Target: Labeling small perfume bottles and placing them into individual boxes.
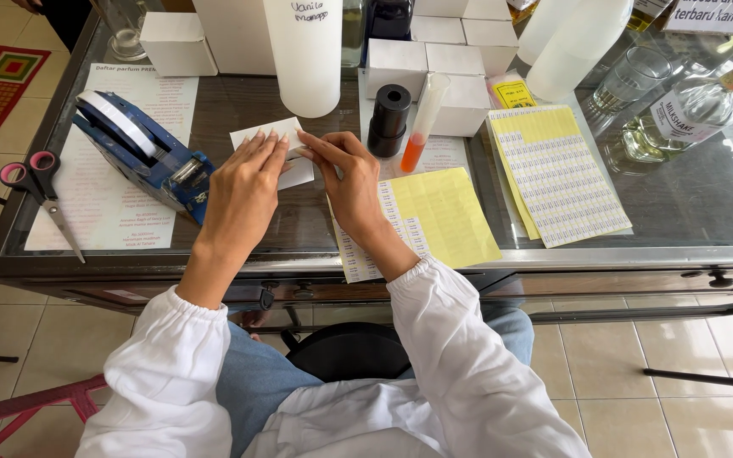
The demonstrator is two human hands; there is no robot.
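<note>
Both hands (299, 182) on small flat paper box (286, 153) — glass counter (689, 203).

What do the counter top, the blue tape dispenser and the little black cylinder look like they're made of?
Counter top: glass, seemingly; glossy, reflective, with printed sheets showing beneath it.
Blue tape dispenser: looks like moulded plastic with a slight sheen, holding a roll of white tape.
Black cylinder: probably matte plastic, though its dull dark surface leaves that open.

Glass counter (689, 199), tape dispenser (142, 157), scissors (40, 191), label sheets (557, 174), white boxes (434, 64)
</note>
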